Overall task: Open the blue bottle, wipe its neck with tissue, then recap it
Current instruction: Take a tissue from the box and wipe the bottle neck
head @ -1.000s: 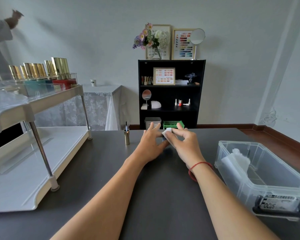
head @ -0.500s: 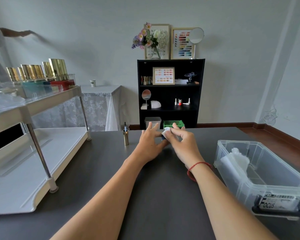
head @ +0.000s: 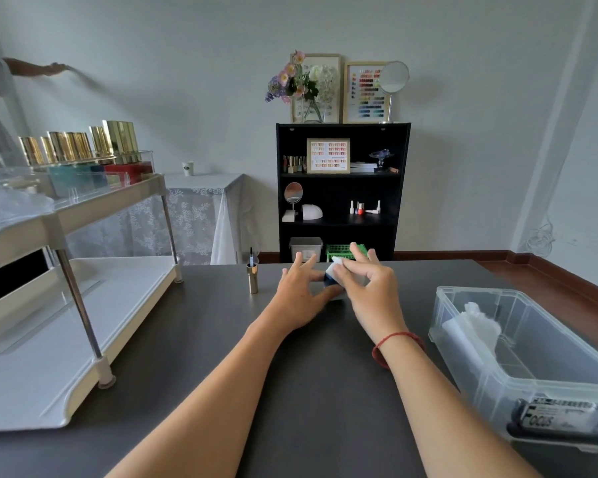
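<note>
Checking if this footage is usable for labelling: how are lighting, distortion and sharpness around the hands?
Head view: soft, even daylight, faint shadows on the table; wide-angle distortion bows the rack and clear bin at the edges; the blue bottle is small, slightly soft, largely hidden by the left hand, right hand and tissue.

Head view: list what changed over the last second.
The bystander's arm at far left dropped from raised to stretched out sideways. Nothing else moved: left hand holds the blue bottle, right hand keeps the tissue on its top, gold cap stands to their left.
</note>
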Available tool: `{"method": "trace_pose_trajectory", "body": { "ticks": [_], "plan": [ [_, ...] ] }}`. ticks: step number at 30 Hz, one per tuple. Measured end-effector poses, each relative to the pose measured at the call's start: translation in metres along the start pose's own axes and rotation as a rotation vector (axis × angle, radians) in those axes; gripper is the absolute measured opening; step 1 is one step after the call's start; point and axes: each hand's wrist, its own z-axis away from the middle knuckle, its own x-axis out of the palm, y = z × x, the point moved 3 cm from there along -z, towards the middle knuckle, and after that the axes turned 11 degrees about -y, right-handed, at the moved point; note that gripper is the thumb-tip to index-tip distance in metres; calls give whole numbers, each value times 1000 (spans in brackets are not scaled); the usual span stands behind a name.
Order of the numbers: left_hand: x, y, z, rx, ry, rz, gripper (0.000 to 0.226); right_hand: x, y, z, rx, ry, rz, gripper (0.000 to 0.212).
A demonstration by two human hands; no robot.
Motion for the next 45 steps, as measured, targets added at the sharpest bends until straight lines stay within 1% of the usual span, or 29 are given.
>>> {"method": "trace_pose_trajectory", "body": {
  "ticks": [4,10,12,15,16,18,22,26,29,34,39,41,45],
  "plan": [
    [-2,0,2,11,25,3,31,3,-2,-2,-52,-19,234,27],
    [-2,1,3,20,40,33,34,1,-10,-4,-203,76,398,15],
    [-2,1,3,16,44,40,34,2,-11,-4,-195,89,341,17],
    [-2,2,2,-10,45,46,37,0,-9,-3,-97,118,95,20],
    [-2,2,1,-15,44,44,38,-1,-8,-2,-59,107,24,22],
    [-2,2,1,-2,42,42,36,0,-5,0,14,31,-38,30],
    [-3,1,3,21,52,49,34,4,-2,2,109,-101,-82,43],
    [-4,0,3,37,55,42,32,4,-1,2,131,-153,-79,44],
    [-4,-1,3,32,53,29,30,3,-4,2,71,-121,-60,38],
    [-3,0,2,-14,34,28,34,2,-8,3,-2,-45,-10,29],
    [-4,1,5,-18,32,64,37,-2,-6,5,6,-12,-152,24],
    [-5,0,5,-39,43,79,38,-4,-5,5,24,19,-210,25],
    [-5,1,5,-33,35,55,37,-1,-6,4,35,9,-124,28]
  ]
}}
